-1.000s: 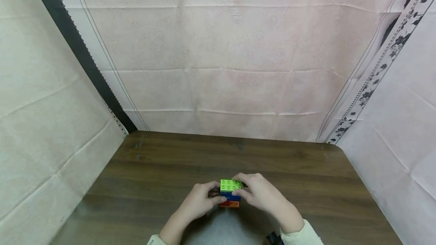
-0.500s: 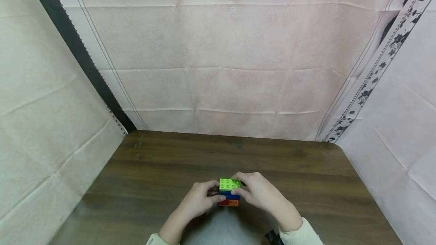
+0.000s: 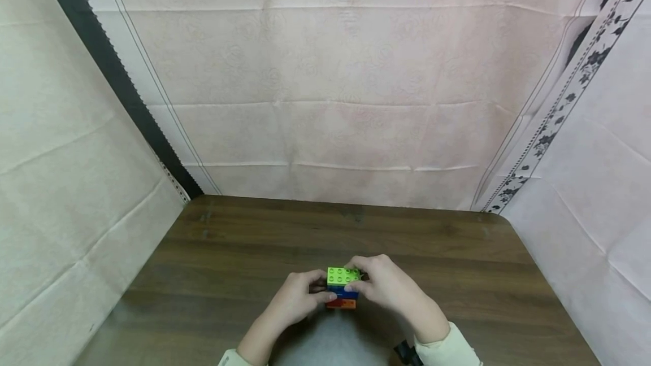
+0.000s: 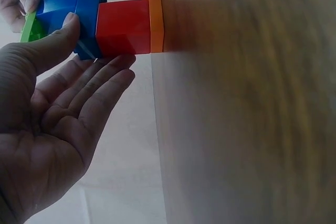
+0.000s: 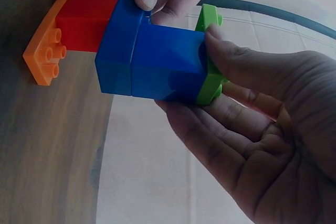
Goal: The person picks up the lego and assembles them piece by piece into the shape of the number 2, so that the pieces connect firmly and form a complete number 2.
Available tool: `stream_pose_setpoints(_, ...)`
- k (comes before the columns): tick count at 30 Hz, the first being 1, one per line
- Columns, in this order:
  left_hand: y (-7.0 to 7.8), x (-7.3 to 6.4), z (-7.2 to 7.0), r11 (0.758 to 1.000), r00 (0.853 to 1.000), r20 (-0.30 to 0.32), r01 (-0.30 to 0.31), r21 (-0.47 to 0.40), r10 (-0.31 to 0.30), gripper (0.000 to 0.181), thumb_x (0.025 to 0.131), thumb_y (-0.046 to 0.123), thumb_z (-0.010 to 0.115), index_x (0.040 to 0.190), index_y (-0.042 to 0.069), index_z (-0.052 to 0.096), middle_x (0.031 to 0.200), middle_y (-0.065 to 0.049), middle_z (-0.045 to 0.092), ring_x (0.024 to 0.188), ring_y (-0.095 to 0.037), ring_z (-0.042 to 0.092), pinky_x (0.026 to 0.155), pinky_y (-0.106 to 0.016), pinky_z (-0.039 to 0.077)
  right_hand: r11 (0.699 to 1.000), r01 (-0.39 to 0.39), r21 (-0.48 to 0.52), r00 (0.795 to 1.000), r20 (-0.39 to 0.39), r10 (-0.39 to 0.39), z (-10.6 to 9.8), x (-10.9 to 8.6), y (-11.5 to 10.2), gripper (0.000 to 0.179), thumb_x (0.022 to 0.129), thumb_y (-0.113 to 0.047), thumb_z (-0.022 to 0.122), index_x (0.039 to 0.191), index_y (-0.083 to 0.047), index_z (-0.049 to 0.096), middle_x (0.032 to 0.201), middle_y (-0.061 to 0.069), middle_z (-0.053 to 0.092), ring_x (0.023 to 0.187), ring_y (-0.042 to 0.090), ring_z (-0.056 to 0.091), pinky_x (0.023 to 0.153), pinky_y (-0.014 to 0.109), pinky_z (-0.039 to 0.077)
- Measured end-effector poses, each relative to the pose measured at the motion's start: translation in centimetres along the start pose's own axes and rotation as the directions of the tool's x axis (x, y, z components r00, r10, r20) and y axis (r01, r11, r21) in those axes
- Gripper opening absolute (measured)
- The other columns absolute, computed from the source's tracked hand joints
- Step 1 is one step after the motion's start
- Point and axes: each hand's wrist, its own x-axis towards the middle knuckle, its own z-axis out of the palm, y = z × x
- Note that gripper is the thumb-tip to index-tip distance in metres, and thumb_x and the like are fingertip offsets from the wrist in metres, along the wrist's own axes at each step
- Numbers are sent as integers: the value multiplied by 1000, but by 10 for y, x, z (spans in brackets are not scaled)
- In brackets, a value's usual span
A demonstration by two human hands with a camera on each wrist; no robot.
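A short tower of toy building bricks stands on the table near its front middle. An orange studded plate (image 4: 156,17) is its base, with a red brick (image 4: 124,27) over one part of the studs. Above the red come a lower blue brick (image 5: 116,51) and an upper blue brick (image 5: 170,61), capped by a lime-green studded plate (image 3: 342,275). My left hand (image 3: 297,298) pinches the lower blue brick, thumb in front and fingers behind. My right hand (image 3: 389,286) grips the top from the right, its thumb where the green plate meets the upper blue brick.
The dark wooden table (image 3: 254,230) has a rounded back right corner. Pale cloth sheets (image 3: 346,100) hang behind it and on both sides. A black object (image 3: 408,353) sits by the right sleeve.
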Motion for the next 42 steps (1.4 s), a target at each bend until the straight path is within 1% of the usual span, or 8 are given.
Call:
stream_pose_setpoints(5, 1, 0, 0, 1000, 1000, 0, 8, 1, -8, 27, 89, 34, 78, 112, 21, 72, 101, 7, 74, 93, -9, 70, 78, -30, 57, 1000, -15, 10, 1000, -27, 15, 3, -2, 2, 27, 91, -23, 77, 115, -11, 71, 103, 2, 74, 76, 5, 62, 65, 22, 52)
stream_pose_setpoints(9, 2, 0, 0, 1000, 1000, -1, 9, 4, -9, 28, 89, 34, 78, 113, 21, 72, 101, 7, 73, 93, -10, 70, 79, -31, 57, 999, -37, 33, 999, -38, 38, 5, -4, 3, 29, 92, -25, 76, 117, -13, 71, 106, 2, 73, 74, 6, 61, 64, 22, 52)
stream_pose_setpoints(17, 3, 0, -1, 1000, 1000, -1, 6, 10, -6, 28, 89, 33, 78, 112, 19, 72, 101, 6, 73, 93, -11, 70, 79, -31, 57, 996, -45, 72, 998, -32, 48, 6, -4, 5, 29, 92, -25, 76, 118, -14, 71, 107, 2, 73, 74, 7, 62, 61, 23, 52)
stream_pose_setpoints(24, 1, 0, -1, 1000, 1000, 4, 12, 17, -12, 29, 89, 35, 77, 114, 20, 71, 102, 6, 73, 94, -10, 70, 80, -30, 57, 997, -47, 65, 998, -34, 49, 7, -5, 4, 30, 93, -26, 75, 120, -14, 70, 110, 1, 73, 84, 8, 64, 70, 23, 53)
stream_pose_setpoints(29, 0, 0, 0, 998, 1000, -3, -18, 66, 19, 30, 90, 34, 77, 115, 18, 71, 102, 7, 73, 93, -8, 70, 80, -30, 57, 997, -25, 67, 999, -43, 28, 9, -7, 7, 31, 93, -27, 74, 122, -14, 70, 113, 0, 73, 91, 8, 66, 75, 25, 55)
stream_pose_setpoints(35, -1, 0, 0, 990, 997, -10, -71, 118, 72, 30, 91, 38, 75, 115, 20, 71, 103, 9, 72, 93, -7, 68, 82, -29, 55, 993, 17, 116, 998, -60, -10, 11, -9, 14, 33, 95, -31, 72, 125, -16, 69, 118, -3, 71, 105, 9, 66, 83, 25, 55)
stream_pose_setpoints(38, -2, 1, 1, 991, 997, -8, -79, 104, 80, 30, 91, 40, 75, 114, 21, 70, 103, 9, 72, 94, -6, 68, 82, -29, 55, 992, 41, 118, 997, -75, -32, 14, -10, 17, 35, 96, -33, 71, 126, -17, 68, 119, -6, 70, 106, 9, 66, 85, 28, 56)
stream_pose_setpoints(42, -4, 1, 1, 998, 998, 17, -60, 37, 59, 33, 92, 39, 74, 118, 19, 69, 107, 7, 70, 99, -11, 68, 84, -31, 56, 995, 44, 89, 996, -85, -36, 17, -12, 23, 40, 96, -37, 70, 130, -16, 65, 120, -7, 69, 104, 9, 66, 84, 36, 57)
